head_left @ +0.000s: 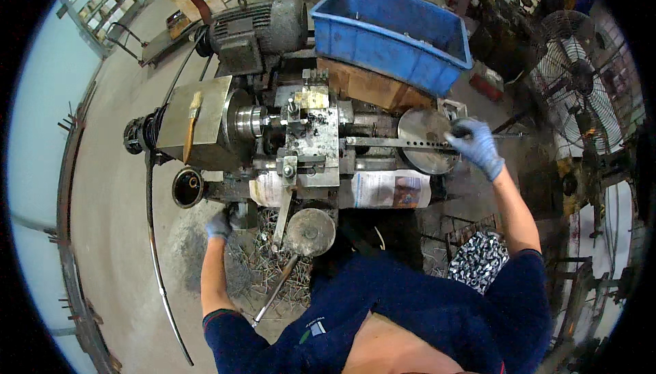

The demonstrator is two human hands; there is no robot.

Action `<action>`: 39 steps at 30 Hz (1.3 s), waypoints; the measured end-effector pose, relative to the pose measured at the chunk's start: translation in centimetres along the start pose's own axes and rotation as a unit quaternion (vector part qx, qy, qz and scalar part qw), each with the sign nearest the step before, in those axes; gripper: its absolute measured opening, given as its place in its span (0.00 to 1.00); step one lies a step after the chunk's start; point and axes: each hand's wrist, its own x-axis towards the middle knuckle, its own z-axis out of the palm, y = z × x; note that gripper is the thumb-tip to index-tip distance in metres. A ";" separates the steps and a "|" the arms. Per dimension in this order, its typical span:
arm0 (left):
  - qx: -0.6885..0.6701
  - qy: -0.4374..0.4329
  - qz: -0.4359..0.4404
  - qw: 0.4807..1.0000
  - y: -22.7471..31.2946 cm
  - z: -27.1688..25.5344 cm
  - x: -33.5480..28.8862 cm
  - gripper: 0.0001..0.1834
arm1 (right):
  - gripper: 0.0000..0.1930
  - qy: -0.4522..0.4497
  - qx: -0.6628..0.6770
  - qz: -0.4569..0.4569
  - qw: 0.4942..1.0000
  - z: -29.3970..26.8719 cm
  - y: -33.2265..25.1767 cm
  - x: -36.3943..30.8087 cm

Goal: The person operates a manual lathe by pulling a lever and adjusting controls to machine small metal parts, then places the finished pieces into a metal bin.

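Note:
I stand at a small metal lathe (311,138) with a chuck (249,121) and a tool slide. My left hand (219,225), in a blue-grey glove, grips a dark box-like part low on the machine's front left. My right hand (476,145), also gloved, is closed around the end of a long flat perforated lever bar (396,143) next to a round metal disc (425,140) at the machine's right end.
A blue plastic bin (393,32) rests on a wooden block behind the lathe. An electric motor (256,29) sits at the back left. A brush (191,124) lies on the headstock cover. Metal shavings (263,264) cover the floor. A fan (581,76) stands right.

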 end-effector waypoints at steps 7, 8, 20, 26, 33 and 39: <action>-0.023 -0.038 -0.021 0.999 -2.1 -1.9 -0.2 0.17 | 0.34 -0.020 -0.293 0.148 0.945 -0.3 16.8 -4.8; -0.046 -0.035 -0.040 0.998 -2.6 -2.4 -1.2 0.18 | 0.36 -0.070 -0.303 0.175 0.934 -0.3 17.0 -4.4; -0.348 -0.204 0.131 0.906 11.0 -13.2 -20.1 0.23 | 0.25 -0.075 -0.319 0.304 0.895 1.2 21.3 -7.8; -0.226 -0.089 0.102 0.965 13.9 -6.8 -21.0 0.18 | 0.25 -0.056 -0.266 0.349 0.897 3.4 18.3 -17.8; -0.210 -0.086 0.089 0.970 13.3 -5.2 -20.3 0.13 | 0.26 -0.069 -0.232 0.419 0.875 3.8 13.0 -19.5; -0.189 -0.076 0.099 0.974 14.3 -6.5 -20.2 0.14 | 0.26 -0.056 -0.232 0.427 0.872 4.4 13.0 -20.2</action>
